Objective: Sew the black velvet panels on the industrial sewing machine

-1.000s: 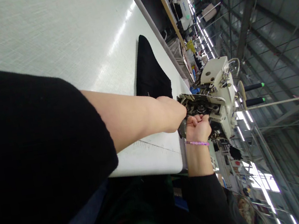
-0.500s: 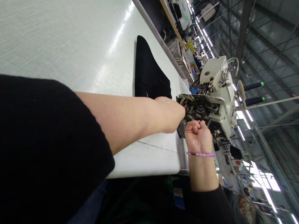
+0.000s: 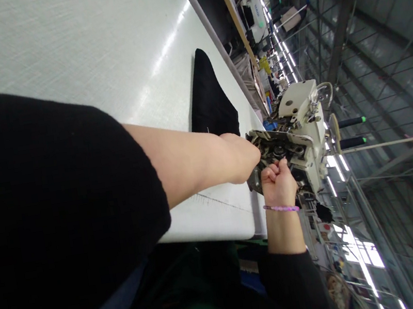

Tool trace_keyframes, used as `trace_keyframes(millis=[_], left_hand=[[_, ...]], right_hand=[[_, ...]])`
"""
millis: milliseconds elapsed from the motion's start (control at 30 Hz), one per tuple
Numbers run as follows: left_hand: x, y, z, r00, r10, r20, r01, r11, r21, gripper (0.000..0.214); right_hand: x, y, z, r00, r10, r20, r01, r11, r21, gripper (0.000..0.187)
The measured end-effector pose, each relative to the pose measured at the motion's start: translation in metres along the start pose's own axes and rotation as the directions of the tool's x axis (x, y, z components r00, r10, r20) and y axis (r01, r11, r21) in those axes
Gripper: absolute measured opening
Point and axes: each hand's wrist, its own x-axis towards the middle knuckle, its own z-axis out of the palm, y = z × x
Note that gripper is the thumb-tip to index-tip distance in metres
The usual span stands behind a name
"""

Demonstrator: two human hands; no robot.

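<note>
The picture lies on its side, with the ceiling at the right. A white overlock sewing machine [image 3: 300, 100] shows its dark inner metal parts. My left hand [image 3: 244, 159] reaches from the left to the machine's lower parts; its fingers are hidden behind the back of the hand. My right hand [image 3: 278, 182], with a pink bead bracelet [image 3: 281, 208] at the wrist, has its fingers curled and pinched against the exposed parts. What the pinch holds is too small to make out. A black cloth piece [image 3: 208, 89] lies flat on the table, partly behind my left wrist.
The pale table [image 3: 76, 50] fills the upper left, with a ruler marking [image 3: 222, 201] near its edge. Two dark thread cones [image 3: 350, 122] stand on the machine. Another sewing machine [image 3: 255, 13] is beyond the table's far edge.
My right hand has moved up the picture, deeper toward the machine's inner parts, with thumb and finger now pinched there. The view has shifted slightly; my left hand stays by the machine.
</note>
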Motion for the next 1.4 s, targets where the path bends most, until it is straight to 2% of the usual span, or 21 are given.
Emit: trace_keyframes(millis=[200,400,667,1000,1233,1400], left_hand=[[0.001,-0.002,0.002,1.000,0.005,-0.012,-0.005,1.000,-0.029,0.029],[0.002,-0.002,0.002,1.000,0.012,-0.002,-0.012,1.000,-0.020,0.030],[0.002,-0.001,0.003,1.000,0.004,-0.020,-0.005,1.000,-0.027,0.029],[0.001,-0.001,0.003,1.000,0.008,-0.027,-0.009,1.000,-0.027,0.029],[0.001,-0.001,0.002,1.000,0.003,-0.020,-0.004,1.000,-0.025,0.028],[0.003,-0.001,0.002,1.000,-0.002,-0.001,0.002,0.999,-0.035,0.028]], right_hand=[[-0.009,0.008,0.005,0.991,-0.103,-0.086,0.107,0.993,0.041,0.030],[-0.019,0.004,0.009,0.997,-0.058,-0.048,0.062,0.995,0.080,0.031],[-0.009,0.002,0.008,0.999,-0.012,-0.040,0.014,0.998,0.063,0.031],[-0.007,0.008,0.003,0.994,-0.061,-0.093,0.062,0.998,0.005,0.027],[-0.010,0.001,0.002,0.994,-0.075,-0.085,0.076,0.997,0.009,0.027],[-0.024,0.000,-0.001,0.998,-0.048,-0.034,0.048,0.999,-0.005,0.026]])
